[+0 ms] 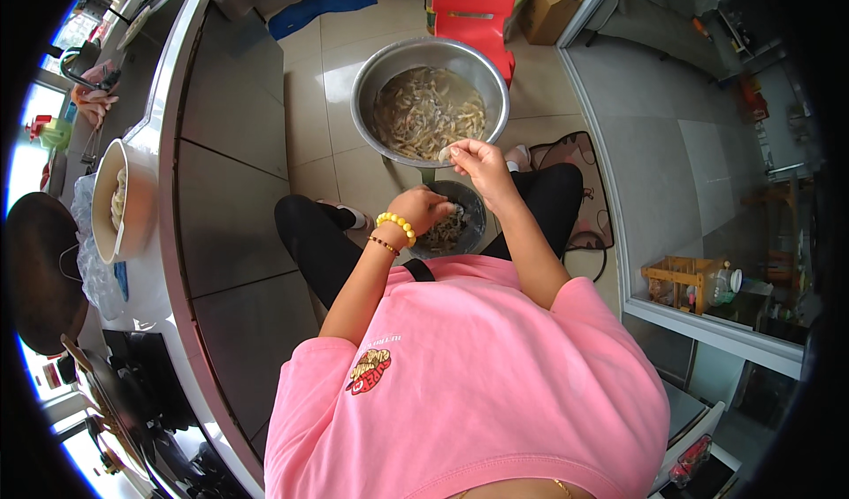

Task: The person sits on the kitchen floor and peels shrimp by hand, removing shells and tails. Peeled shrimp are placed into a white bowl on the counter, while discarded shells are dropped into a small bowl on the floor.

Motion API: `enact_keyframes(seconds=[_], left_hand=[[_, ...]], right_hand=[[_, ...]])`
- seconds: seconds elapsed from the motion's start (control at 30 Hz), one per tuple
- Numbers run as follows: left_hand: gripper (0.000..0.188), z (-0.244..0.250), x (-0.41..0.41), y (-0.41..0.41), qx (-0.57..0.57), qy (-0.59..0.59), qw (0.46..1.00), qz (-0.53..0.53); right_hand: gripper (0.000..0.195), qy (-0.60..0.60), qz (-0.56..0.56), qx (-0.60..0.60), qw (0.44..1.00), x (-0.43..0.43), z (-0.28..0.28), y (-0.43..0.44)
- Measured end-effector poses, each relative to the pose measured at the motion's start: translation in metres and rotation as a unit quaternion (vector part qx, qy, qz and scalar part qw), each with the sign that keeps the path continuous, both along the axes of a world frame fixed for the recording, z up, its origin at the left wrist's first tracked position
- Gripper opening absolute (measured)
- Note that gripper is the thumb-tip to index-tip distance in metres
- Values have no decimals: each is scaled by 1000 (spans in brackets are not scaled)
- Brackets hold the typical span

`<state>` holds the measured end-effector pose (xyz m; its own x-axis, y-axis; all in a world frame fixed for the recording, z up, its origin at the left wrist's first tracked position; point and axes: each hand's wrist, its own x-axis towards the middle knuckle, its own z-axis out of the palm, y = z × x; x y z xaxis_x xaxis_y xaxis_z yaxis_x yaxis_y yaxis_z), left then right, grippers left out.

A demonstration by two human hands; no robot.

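Observation:
A wide metal basin (363,111) holds cloudy water and many raw shrimp (428,111). At its near rim, my right hand (483,170) pinches a small pale piece (445,154), apparently a peeled shrimp, between thumb and fingertips. Lower down, between my knees, a dark round bucket (476,217) contains a heap of shrimp shells and scraps (446,233). My left hand (419,207) is over this bucket, fingers bent together and pointing right. Something pale shows by its fingertips; whether they grip it is unclear.
Behind the basin stands a red plastic chair (474,8), with a cardboard box (552,8) to its right. A counter on the left carries a cream tub (142,207) and a wok (43,273). A patterned mat (592,197) lies by my right knee, near a sliding-door frame (600,160).

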<state>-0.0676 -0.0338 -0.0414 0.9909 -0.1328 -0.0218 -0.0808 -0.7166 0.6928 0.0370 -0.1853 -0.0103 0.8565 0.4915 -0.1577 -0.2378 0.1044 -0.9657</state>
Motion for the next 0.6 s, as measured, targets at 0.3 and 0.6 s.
enact_keyframes(seconds=[0.3,0.6], left_hand=[[18,6,15,-10,-402,-18,896,187],[22,21,20,-11,-456,42,854,246]], right_hand=[[14,56,26,13,998,-8,4,-2],[12,-181,-16,-116,976,-18,0,2]])
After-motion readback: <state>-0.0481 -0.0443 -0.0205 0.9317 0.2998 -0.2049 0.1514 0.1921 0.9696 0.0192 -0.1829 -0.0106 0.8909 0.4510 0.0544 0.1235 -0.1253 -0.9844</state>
